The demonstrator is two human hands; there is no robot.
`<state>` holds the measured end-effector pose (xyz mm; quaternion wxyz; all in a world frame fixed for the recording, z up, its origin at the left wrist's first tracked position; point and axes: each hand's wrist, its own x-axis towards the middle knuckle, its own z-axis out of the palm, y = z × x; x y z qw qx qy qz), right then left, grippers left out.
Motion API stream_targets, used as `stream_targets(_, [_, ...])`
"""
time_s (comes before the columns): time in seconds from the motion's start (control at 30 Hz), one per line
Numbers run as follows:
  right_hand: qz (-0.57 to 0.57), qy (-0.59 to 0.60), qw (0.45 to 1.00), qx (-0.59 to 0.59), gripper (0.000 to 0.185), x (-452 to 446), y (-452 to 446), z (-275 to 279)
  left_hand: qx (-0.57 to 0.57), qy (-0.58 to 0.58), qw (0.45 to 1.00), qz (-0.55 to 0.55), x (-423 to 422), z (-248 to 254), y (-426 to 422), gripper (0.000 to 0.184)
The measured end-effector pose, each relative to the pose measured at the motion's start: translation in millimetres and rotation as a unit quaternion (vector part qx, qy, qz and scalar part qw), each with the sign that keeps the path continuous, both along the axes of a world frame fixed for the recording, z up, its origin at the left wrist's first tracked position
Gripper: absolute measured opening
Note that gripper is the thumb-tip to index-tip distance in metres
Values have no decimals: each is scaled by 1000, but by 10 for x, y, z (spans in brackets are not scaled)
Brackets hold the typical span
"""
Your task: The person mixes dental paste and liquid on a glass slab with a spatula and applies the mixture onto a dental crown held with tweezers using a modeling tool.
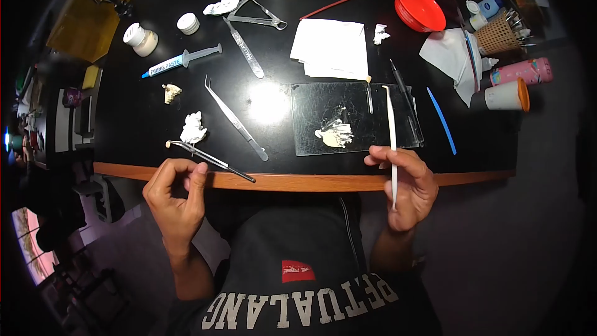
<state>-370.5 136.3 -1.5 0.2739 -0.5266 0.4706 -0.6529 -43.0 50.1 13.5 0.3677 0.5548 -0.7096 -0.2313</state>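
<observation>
My left hand (176, 194) is closed, thumb against fingers, on a pair of dark-handled tweezers (214, 159) at the table edge. At their tip sits a small cream tooth-like piece (168, 144). White crumpled material (193, 128) lies just beyond. My right hand (407, 188) holds a slim white double-ended dental instrument (392, 126) nearly upright between thumb and fingers. Its upper end hangs over the right side of a glass slab (305, 102). Cream paste (336, 133) is smeared on the slab. Near it are a small holder with a cream tip (369, 96) and a black pen-like tool (405, 96).
Silver tweezers (235, 118), a firing paste syringe (181, 62), a metal-handled tool (244, 48) and a caliper (261, 17) lie at left. White tissue (329, 48), a red bowl (415, 7), a blue stick (441, 121) and an orange-lidded cup (502, 96) stand or lie beyond and right.
</observation>
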Motion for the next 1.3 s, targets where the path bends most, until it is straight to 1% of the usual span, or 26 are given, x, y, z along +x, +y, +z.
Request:
stream_targets(0.07, [-4,72,997,-17,25,-33,-10,-36,-3,-8,1000,7,25,-28,25,18])
stream_targets(0.1, [-24,84,995,-45,22,-29,-22,-87,-10,-7,1000,16,20,-62,38,20])
stream_targets(0.2, [-22,123,990,-66,17,-87,12,-141,-51,-49,996,57,-45,-118,30,25])
stream_targets(0.33, [-58,99,993,-1,14,35,-7,-123,-16,-92,992,85,-124,-82,-23,30])
stream_targets(0.37, [-48,133,990,4,9,31,-13,-102,-16,-101,991,82,-125,-79,-41,33])
stream_targets(0.47, [-23,173,985,5,12,-9,-45,-78,-1,-113,989,95,-136,-74,-43,38])
stream_targets(0.5, [-16,181,983,5,17,-36,-48,-81,3,-115,988,104,-140,-70,-55,40])
stream_targets(0.6, [-13,158,987,38,20,-38,-116,-20,-12,-116,989,91,-137,-114,-87,41])
stream_targets(0.67, [29,159,984,70,35,-102,-216,102,-1,-109,989,101,-172,-79,-88,41])
stream_targets(0.73, [88,172,979,65,41,-203,-412,306,-14,-103,990,97,-160,-96,-95,40])
stream_targets(0.77, [90,175,978,68,42,-217,-567,436,-22,-99,990,95,-149,-124,-96,40])
stream_targets(0.8, [77,170,980,68,40,-212,-797,508,-39,-98,990,94,-138,-144,-100,40])
stream_targets(0.83, [72,94,993,11,36,-199,-1152,431,-56,-96,990,92,-128,-164,-100,40])
stream_targets(0.87, [10,189,980,53,30,-198,-1473,572,-72,-93,989,89,-122,-190,-100,40])
stream_targets(0.9, [26,147,989,7,30,-263,-1918,420,-90,-70,989,96,-128,-233,-109,44])
stream_targets(0.93, [17,162,985,55,41,-262,-2223,428,-117,-69,985,104,-116,-286,-123,47])
stream_targets(0.97, [-57,247,967,30,62,-230,-2522,378,-141,-69,981,113,-96,-340,-131,50])
stream_targets(1.0, [-89,275,956,48,81,-203,-2802,310,-164,-68,977,122,-79,-378,-137,53])
stream_targets(1.03, [-115,306,944,44,90,-119,-2973,330,-179,-58,975,122,-62,-403,-144,53])
stream_targets(1.07, [-141,311,938,62,83,-45,-3160,320,-192,-48,973,121,-40,-433,-146,54])
stream_targets(1.1, [-23,309,944,115,61,191,-2939,765,-201,-38,972,118,-24,-465,-143,54])
stream_targets(1.13, [-61,308,946,76,62,159,-3229,521,-207,-35,971,113,-7,-478,-141,53])
stream_targets(1.17, [-114,400,910,-5,60,198,-3413,408,-213,-26,971,108,3,-500,-135,52])
stream_targets(1.2, [-164,484,855,-90,57,246,-3528,360,-222,-17,969,105,4,-518,-149,51])
stream_targets(1.3, [-213,446,869,-33,51,330,-3567,311,-234,-13,967,102,12,-535,-156,50])
